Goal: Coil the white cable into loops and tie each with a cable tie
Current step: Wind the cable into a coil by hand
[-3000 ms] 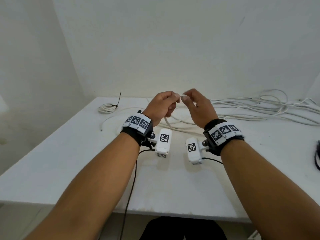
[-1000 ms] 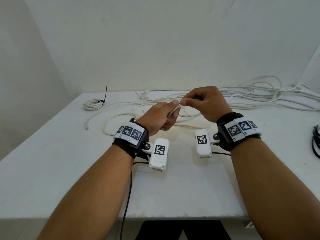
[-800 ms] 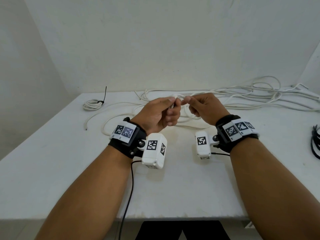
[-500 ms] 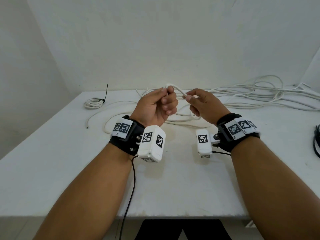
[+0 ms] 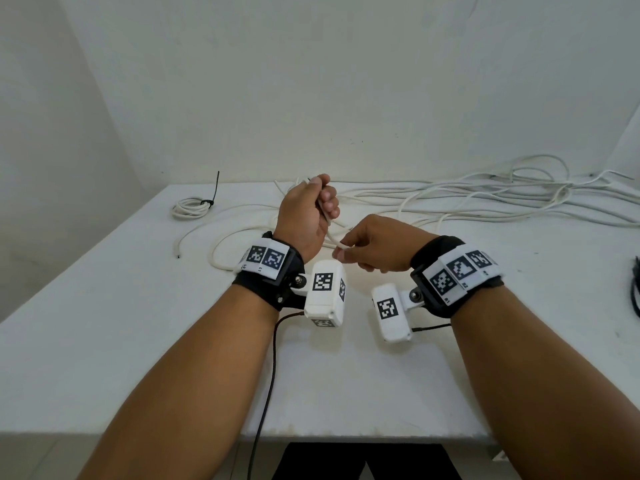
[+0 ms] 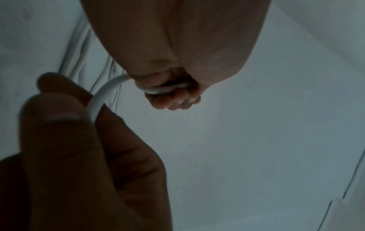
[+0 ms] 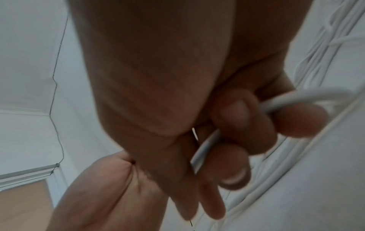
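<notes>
The white cable [image 5: 330, 233] runs in a short curve between my two hands above the table [image 5: 138, 341]. My left hand [image 5: 323, 206] is raised and upright, its fingers curled round the cable [image 6: 168, 89]. Lower and nearer to me, my right hand [image 5: 341, 249] pinches the cable [image 7: 205, 148] between thumb and fingers. In the left wrist view the right hand's thumb [image 6: 55, 112] presses on the cable at lower left. The rest of the cable [image 5: 485, 199] lies loose across the back of the table.
A small coil [image 5: 190, 207] bound with a black cable tie [image 5: 215, 188] lies at the back left. A free cable end [image 5: 177, 255] rests left of my hands. Black items [image 5: 635, 292] show at the right edge. The wall stands close behind.
My left hand has risen and turned upright with the cable in it. My right hand has dropped toward me, and the cable span between the hands has grown.
</notes>
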Motion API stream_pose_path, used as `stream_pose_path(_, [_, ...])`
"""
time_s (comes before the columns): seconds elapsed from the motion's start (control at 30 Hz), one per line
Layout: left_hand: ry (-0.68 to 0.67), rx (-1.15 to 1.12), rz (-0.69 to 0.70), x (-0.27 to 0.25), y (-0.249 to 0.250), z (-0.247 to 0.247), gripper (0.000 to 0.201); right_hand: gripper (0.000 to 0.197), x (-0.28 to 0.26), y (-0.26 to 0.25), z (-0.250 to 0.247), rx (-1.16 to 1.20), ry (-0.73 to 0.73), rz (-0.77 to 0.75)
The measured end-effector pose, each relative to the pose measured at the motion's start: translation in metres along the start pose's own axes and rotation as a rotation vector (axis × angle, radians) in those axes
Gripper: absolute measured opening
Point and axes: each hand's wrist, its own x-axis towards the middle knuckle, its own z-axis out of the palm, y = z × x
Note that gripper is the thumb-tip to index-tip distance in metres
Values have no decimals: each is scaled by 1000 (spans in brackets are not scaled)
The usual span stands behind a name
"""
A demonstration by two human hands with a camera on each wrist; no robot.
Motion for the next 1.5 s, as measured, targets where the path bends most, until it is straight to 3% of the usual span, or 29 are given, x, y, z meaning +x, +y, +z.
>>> stream_pose_path(0.17, [26,547,2,-2,-7,-3,28,19,-7,-7,-5,-101,-26,-56])
stream_pose_path(0.3, [-13,975,6,-3,-5,-4,30,11,-10,-3,-10,-63,108,-119])
stream_pose_path(0.4, [-125,1227,-19,-6,-2,-6,35,10,-10,3,-15,28,280,-161])
stream_pose_path(0.47, [-260,1273,-66,-10,-3,-4,38,15,-9,7,-17,92,371,-192])
stream_pose_path(0.57, [-340,1028,-213,-13,-5,-4,34,23,-8,15,-19,190,473,-213])
stream_pose_path(0.67, [-344,750,-296,-13,-4,-5,43,17,-8,23,-22,340,531,-210])
stream_pose_path(0.87, [-462,464,-245,-19,0,-2,46,5,-3,29,-21,491,574,-257])
stream_pose_path(1.1, [-573,122,-320,-20,4,-1,43,48,-2,24,-17,363,469,-179])
stream_pose_path(1.2, [-627,25,-312,-21,4,-1,37,46,-3,23,-17,389,402,-149])
stream_pose_path(1.27, [-647,-62,-296,-20,8,-1,33,35,0,27,-17,399,448,-127])
stream_pose_path(1.4, [-615,-145,-249,-19,13,2,33,25,8,33,-14,438,599,-122])
stream_pose_path(1.5, [-479,-152,-172,-17,13,4,37,34,7,24,-8,326,501,-122])
